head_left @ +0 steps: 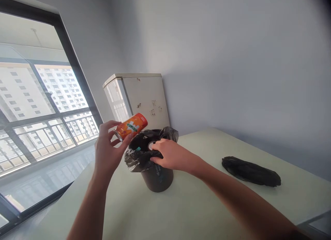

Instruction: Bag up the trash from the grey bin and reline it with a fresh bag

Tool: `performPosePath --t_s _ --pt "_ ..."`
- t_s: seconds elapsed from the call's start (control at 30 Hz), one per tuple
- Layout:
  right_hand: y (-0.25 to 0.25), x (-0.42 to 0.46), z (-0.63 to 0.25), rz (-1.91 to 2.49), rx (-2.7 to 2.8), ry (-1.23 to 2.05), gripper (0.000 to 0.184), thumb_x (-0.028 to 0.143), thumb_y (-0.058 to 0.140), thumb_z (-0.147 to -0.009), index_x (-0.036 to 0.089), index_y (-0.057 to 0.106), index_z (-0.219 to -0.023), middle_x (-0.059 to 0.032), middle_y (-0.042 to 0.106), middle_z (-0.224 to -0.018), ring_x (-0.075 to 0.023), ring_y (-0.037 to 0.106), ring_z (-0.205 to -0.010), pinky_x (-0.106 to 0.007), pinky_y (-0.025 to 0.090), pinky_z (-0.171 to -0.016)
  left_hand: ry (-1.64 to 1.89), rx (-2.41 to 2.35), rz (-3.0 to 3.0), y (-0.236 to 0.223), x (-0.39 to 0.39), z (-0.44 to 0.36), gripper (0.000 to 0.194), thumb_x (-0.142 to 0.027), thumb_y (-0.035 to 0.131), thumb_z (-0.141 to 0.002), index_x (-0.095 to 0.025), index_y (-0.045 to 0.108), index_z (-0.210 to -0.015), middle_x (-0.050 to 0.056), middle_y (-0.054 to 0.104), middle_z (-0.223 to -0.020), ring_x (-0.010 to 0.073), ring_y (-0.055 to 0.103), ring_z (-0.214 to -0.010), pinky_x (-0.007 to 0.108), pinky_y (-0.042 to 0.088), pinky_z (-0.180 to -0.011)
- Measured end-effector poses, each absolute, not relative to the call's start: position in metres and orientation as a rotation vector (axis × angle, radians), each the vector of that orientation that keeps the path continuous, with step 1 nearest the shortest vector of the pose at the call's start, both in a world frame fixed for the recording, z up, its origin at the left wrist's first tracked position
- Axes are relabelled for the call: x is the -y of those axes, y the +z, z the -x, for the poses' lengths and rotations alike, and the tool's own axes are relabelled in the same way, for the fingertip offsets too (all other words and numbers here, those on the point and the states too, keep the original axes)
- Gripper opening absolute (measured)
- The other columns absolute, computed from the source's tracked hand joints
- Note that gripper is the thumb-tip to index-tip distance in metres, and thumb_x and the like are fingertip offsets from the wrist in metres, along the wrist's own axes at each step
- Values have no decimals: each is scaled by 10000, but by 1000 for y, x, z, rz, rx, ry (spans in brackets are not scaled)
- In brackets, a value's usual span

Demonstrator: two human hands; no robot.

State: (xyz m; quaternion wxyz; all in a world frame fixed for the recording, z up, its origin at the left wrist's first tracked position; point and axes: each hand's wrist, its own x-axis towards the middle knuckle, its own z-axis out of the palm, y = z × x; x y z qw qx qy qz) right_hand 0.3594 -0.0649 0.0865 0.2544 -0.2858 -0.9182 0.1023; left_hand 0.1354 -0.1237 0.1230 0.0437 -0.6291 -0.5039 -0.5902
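Above the pale tabletop (121, 202), the left hand (109, 148) is gripping an orange soda can (133, 126) by the trash bin's (156, 180) rim; the right hand (173, 154), grip unclear, is reaching inside, seemingly needing firm purchase on another can (150, 145).

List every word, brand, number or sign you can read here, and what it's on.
Orange can: green lettering, possibly "Mirinda", but too blurred to be sure; its smaller print is unreadable.
Dark bin: faint bluish lettering, too small and blurred to read.
No other text is legible.
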Motion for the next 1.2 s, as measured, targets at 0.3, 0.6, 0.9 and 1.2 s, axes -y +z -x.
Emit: performPosePath --t_s 0.3,0.6,0.9,1.2 --pt "91 67 -365 441 2596 340 159 237 636 -951 190 694 -1091 -62 738 -1045 -217 667 -934 -319 476 -777 -1270 1652 2398 104 101 -142 360 -511 644 -955 -295 728 -1231 61 675 -1357 283 655 -1192 316 611 -804" --pt "96 67 -368 412 2386 449 379 397 799 -894 240 687 -1220 -80 639 -1302 -248 585 -1236 -374 475 -1042 -1390 1861 1961 109 98 -118 434 -562 567 -978 -282 601 -1308 81 673 -1383 332 627 -1290 481 502 -1062" --pt "83 23 -362 1008 2109 708 549 625 454 -1047 240 530 -1431 -136 526 -1536 -289 475 -1427 -436 430 -1133 -1903 2622 2333 89 64 -71 599 -696 705 -836 -193 730 -1160 96 792 -1058 298 741 -973 371 601 -815" --pt "71 -12 -369 1093 2023 1381 755 892 383 -910 230 588 -1208 -97 750 -1043 -175 684 -681 -233 449 -508 -1493 2729 2688 58 47 -28 920 -930 502 -799 -184 695 -1302 147 788 -1099 342 712 -1115 439 594 -930"
